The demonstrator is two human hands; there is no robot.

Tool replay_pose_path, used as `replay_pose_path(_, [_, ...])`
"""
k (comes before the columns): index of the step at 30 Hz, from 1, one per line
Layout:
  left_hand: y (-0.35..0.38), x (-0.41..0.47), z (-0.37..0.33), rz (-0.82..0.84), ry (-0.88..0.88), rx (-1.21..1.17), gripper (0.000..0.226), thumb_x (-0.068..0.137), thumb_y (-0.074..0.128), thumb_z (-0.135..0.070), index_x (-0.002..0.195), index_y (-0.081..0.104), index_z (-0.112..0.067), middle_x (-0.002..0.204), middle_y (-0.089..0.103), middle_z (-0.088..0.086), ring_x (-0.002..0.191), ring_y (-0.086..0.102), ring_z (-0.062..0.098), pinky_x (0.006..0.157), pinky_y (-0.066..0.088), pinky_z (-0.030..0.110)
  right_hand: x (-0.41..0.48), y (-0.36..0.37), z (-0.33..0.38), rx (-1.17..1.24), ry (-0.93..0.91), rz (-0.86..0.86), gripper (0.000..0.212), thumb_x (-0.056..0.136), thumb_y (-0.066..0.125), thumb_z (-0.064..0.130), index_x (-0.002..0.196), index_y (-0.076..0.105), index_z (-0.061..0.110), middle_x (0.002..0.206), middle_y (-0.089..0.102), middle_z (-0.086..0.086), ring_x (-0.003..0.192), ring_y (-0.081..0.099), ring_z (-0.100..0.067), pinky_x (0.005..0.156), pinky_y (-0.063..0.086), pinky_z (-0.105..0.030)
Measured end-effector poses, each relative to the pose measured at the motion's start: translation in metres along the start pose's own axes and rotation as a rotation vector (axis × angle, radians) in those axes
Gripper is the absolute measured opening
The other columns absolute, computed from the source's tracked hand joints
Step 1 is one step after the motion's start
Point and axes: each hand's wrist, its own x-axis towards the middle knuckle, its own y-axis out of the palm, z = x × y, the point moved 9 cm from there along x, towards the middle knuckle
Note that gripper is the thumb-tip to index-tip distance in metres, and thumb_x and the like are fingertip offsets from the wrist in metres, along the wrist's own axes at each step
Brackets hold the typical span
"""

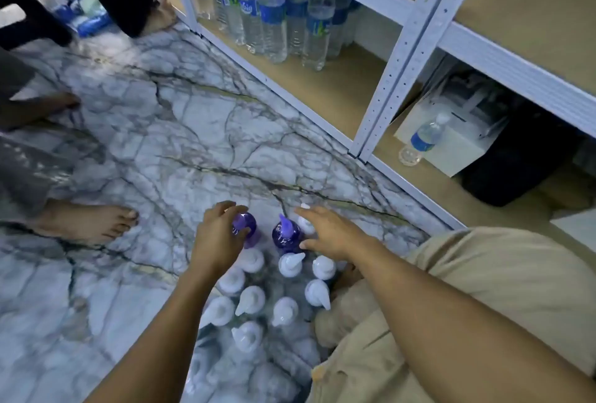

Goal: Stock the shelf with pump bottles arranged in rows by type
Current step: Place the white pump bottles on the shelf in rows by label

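Pump bottles [251,301] with white heads are standing clustered on the marble floor [180,131] in front of the metal shelf [403,57]. At the cluster's end nearer the shelf, the left hand [219,235] is curling its fingers around the purple bottle [246,225]. The right hand [329,231] is hovering beside the second purple bottle [285,236], fingers spread apart and clasping nothing. Water bottles [274,15] are standing on the shelf's lowest board.

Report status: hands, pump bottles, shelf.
Left hand grips purple pump bottle. Right hand open beside second purple bottle. White pump bottles clustered on floor. Water bottles occupy part of bottom shelf.
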Motion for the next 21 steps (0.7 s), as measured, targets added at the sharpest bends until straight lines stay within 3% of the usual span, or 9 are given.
replay_pose_path(4, [0.006, 0.008, 0.007, 0.024, -0.036, 0.008, 0.045, 0.087, 0.075, -0.016, 0.130, 0.064, -0.019, 0.135, 0.058, 0.004, 0.110, 0.055, 0.028, 0.091, 0.047, 0.036, 0.023, -0.003, -0.007, 0.027, 0.073, -0.059, 0.073, 0.090, 0.069, 0.039, 0.152, 0.030, 0.037, 0.153, 0.034, -0.003, 0.137, 0.041, -0.030, 0.104, 0.043, -0.047])
replay_pose_path(7, [0.019, 0.006, 0.018, 0.055, -0.076, -0.118, 0.056, 0.088, 0.072, -0.008, 0.140, 0.053, -0.022, 0.127, 0.059, 0.001, 0.088, 0.060, 0.010, 0.075, 0.041, 0.008, 0.036, -0.002, -0.016, 0.024, 0.124, -0.078, 0.066, 0.091, 0.066, 0.028, 0.148, 0.035, 0.038, 0.144, 0.040, -0.003, 0.129, 0.046, -0.031, 0.100, 0.045, -0.048])
replay_pose_path(8, [0.021, 0.004, 0.020, 0.048, -0.111, -0.192, 0.065, 0.088, 0.072, -0.006, 0.145, 0.046, -0.021, 0.125, 0.057, 0.000, 0.085, 0.061, 0.007, 0.072, 0.040, 0.006, 0.038, -0.001, -0.019, 0.014, 0.139, -0.070, 0.065, 0.092, 0.065, 0.026, 0.148, 0.036, 0.038, 0.143, 0.040, -0.004, 0.129, 0.047, -0.031, 0.100, 0.045, -0.047])
replay_pose_path(11, [0.027, -0.008, 0.034, -0.026, -0.277, -0.350, 0.080, 0.085, 0.078, -0.011, 0.151, 0.033, -0.015, 0.118, 0.052, 0.000, 0.090, 0.062, 0.012, 0.077, 0.045, 0.016, 0.044, 0.004, -0.029, 0.051, 0.159, -0.057, 0.059, 0.091, 0.065, 0.022, 0.144, 0.044, 0.037, 0.143, 0.044, -0.005, 0.129, 0.049, -0.031, 0.102, 0.045, -0.044])
replay_pose_path(13, [0.026, -0.022, 0.041, -0.106, -0.354, -0.305, 0.067, 0.084, 0.080, -0.023, 0.139, 0.043, -0.013, 0.111, 0.051, 0.001, 0.094, 0.060, 0.020, 0.080, 0.048, 0.031, 0.047, 0.005, -0.032, 0.080, 0.160, -0.074, 0.056, 0.090, 0.065, 0.019, 0.141, 0.049, 0.038, 0.142, 0.046, -0.005, 0.129, 0.049, -0.030, 0.103, 0.044, -0.043])
replay_pose_path(15, [0.029, -0.033, 0.042, -0.110, -0.337, -0.175, 0.042, 0.084, 0.078, -0.037, 0.115, 0.057, -0.019, 0.100, 0.054, -0.003, 0.092, 0.060, 0.022, 0.079, 0.050, 0.041, 0.050, 0.003, -0.033, 0.083, 0.164, -0.084, 0.054, 0.091, 0.061, 0.014, 0.140, 0.052, 0.037, 0.142, 0.047, -0.006, 0.129, 0.049, -0.029, 0.104, 0.044, -0.041])
replay_pose_path(17, [0.038, -0.039, 0.038, -0.024, -0.275, -0.033, 0.025, 0.084, 0.073, -0.048, 0.097, 0.063, -0.029, 0.093, 0.055, -0.009, 0.089, 0.060, 0.019, 0.081, 0.049, 0.043, 0.053, 0.001, -0.035, 0.069, 0.164, -0.092, 0.052, 0.093, 0.058, 0.012, 0.139, 0.053, 0.036, 0.142, 0.048, -0.006, 0.128, 0.050, -0.028, 0.102, 0.044, -0.040])
replay_pose_path(21, [0.055, -0.043, 0.030, 0.097, -0.243, 0.019, 0.016, 0.089, 0.068, -0.045, 0.101, 0.062, -0.037, 0.096, 0.056, -0.015, 0.089, 0.057, 0.013, 0.083, 0.031, 0.037, 0.052, -0.002, -0.035, 0.051, 0.185, -0.128, 0.046, 0.094, 0.060, 0.017, 0.135, 0.056, 0.039, 0.138, 0.055, -0.004, 0.124, 0.054, -0.028, 0.098, 0.047, -0.040])
